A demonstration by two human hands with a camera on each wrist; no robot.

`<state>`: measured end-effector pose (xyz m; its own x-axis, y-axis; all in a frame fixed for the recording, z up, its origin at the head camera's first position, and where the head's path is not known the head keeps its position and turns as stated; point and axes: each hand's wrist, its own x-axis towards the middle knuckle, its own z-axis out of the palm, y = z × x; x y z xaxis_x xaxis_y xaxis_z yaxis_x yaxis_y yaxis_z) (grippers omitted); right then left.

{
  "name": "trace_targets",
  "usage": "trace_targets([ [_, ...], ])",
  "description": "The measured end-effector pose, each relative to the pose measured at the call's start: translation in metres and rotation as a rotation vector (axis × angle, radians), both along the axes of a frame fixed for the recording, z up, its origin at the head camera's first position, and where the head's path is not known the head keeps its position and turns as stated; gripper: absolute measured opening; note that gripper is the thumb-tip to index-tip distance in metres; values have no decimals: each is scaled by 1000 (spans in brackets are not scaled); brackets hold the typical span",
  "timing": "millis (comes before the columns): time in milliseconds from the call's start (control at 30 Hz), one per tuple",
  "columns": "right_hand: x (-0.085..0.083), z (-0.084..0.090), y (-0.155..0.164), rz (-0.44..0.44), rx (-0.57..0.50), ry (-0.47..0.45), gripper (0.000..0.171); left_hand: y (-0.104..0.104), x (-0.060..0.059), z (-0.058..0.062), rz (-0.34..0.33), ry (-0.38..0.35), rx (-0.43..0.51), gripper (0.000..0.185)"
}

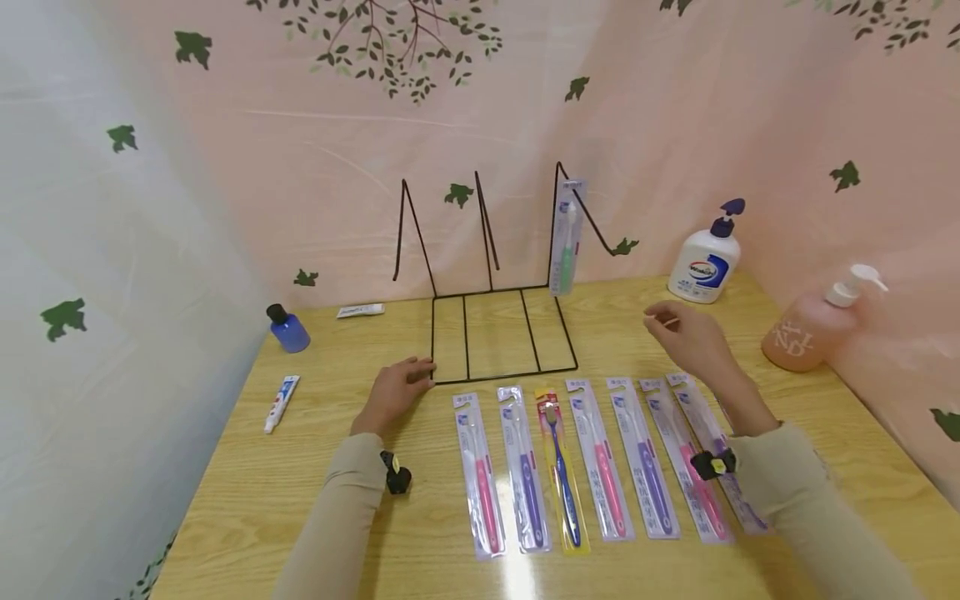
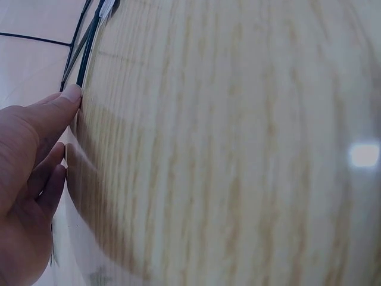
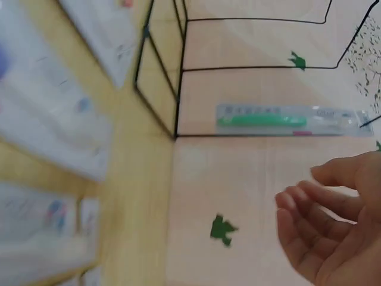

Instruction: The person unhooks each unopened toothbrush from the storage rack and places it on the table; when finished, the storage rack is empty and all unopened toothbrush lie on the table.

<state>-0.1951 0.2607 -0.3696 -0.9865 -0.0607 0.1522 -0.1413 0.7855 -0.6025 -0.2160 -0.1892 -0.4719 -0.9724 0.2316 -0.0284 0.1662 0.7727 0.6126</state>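
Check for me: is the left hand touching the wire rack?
Touching. In the left wrist view the left hand has a fingertip pressed against the black wire of the rack; the head view shows its fingers at the rack's front left corner.

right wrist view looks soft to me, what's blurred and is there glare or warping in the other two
Right wrist view: the packaged toothbrushes at left are smeared by blur, while the green toothbrush pack on the wire rack reads fairly sharp. Left wrist view: the wooden table bulges with fisheye distortion and carries a bright glare spot at right. Head view: a light reflection sits on the table's near edge, and the edges curve.
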Motion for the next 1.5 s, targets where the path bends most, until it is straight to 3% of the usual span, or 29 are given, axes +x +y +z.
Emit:
trace_targets([
  [200,-46,10,-38,19,-236,161,35,4,0,2,-3,-4,-5,39],
  [400,-87,15,-62,51,-420,213,42,9,1,4,1,-12,-13,39],
  [533,-105,17,-71,83,-506,224,42,10,1,5,1,-12,-11,39],
  [667,-113,17,-76,78,-576,243,36,9,1,6,-4,-10,-10,39],
  [900,-94,29,-84,55,-641,238,26,9,2,7,-8,-8,-9,39],
  [1233,-60,31,-77,110,-597,267,26,6,-1,4,-3,-4,-12,39],
  [1500,-22,29,-66,142,-546,287,24,3,-1,2,7,20,-34,37],
])
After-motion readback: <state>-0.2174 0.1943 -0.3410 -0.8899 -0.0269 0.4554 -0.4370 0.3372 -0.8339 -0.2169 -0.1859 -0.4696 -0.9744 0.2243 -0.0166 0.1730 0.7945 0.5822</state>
